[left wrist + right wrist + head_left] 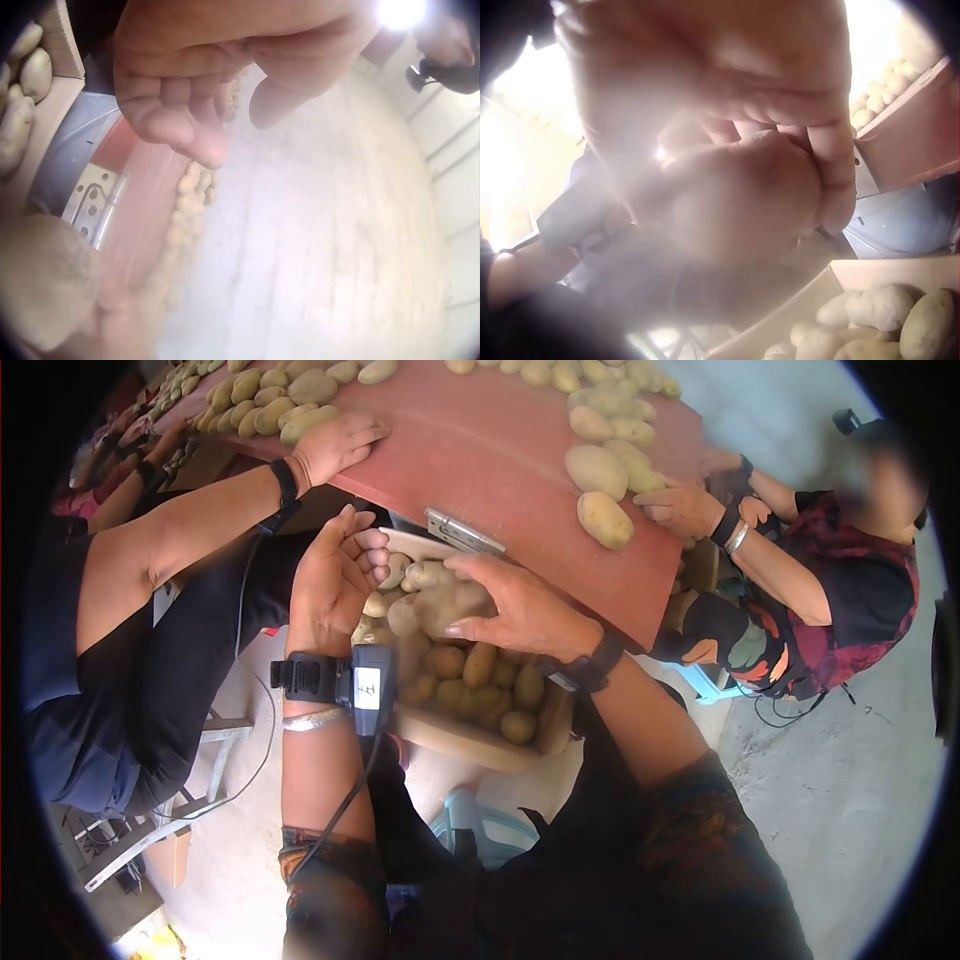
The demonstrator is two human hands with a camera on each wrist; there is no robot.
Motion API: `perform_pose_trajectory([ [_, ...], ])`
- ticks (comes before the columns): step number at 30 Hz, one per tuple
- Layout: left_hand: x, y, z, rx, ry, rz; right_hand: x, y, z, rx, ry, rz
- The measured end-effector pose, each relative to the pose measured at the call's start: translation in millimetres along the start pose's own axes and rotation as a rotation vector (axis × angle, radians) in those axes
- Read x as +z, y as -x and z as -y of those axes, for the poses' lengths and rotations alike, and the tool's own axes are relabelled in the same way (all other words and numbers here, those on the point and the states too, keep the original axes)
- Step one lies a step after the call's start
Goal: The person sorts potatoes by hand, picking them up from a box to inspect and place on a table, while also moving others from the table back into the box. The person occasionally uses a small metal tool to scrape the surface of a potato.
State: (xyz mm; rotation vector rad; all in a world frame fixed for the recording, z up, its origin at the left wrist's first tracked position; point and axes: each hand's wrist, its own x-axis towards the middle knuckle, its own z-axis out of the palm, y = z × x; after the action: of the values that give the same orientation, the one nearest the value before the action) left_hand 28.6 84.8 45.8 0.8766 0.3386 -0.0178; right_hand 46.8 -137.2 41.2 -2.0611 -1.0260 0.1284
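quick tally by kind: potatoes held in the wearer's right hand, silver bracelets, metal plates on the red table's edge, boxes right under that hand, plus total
Potato held in the right hand: 1
Silver bracelets: 2
Metal plate on the red table: 1
Cardboard box under that hand: 1
Total: 5

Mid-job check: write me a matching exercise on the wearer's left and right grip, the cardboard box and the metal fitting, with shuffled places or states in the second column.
Column 1
1. Left grip
2. Right grip
3. Cardboard box
4. Metal fitting

Column 2
A. At the edge of the red table
B. Empty, fingers loosely curled
C. Has a pile of potatoes inside
D. Holding one potato

Right pairs: 1-B, 2-D, 3-C, 4-A
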Motion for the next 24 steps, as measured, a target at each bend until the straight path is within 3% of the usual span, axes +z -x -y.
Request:
perform_pose_trajectory([
  [2,0,0,1,-0.012,0.016,0.007,-4,-1,-1,-0.025,-0.027,-0.044],
  [5,1,-1,2,-0.012,0.015,0.017,-18,-5,-4,0.079,-0.096,-0.350],
  [6,1,0,2,-0.011,0.015,0.016,-26,-5,-11,0.078,-0.097,-0.350],
  [8,3,1,3,-0.003,0.018,0.018,-48,-5,-31,-0.132,0.454,-0.578],
  [12,3,-2,0,-0.010,0.015,0.010,-79,7,-50,0.003,0.764,-0.739],
  [14,-3,-6,1,0.020,0.000,0.048,-90,16,-81,0.239,0.722,-0.607],
  [17,-1,-1,-5,0.029,-0.002,0.001,-90,21,-125,0.299,0.651,-0.477],
  [24,-5,3,-7,0.045,-0.009,0.008,-92,15,-108,0.392,0.539,-0.387],
])
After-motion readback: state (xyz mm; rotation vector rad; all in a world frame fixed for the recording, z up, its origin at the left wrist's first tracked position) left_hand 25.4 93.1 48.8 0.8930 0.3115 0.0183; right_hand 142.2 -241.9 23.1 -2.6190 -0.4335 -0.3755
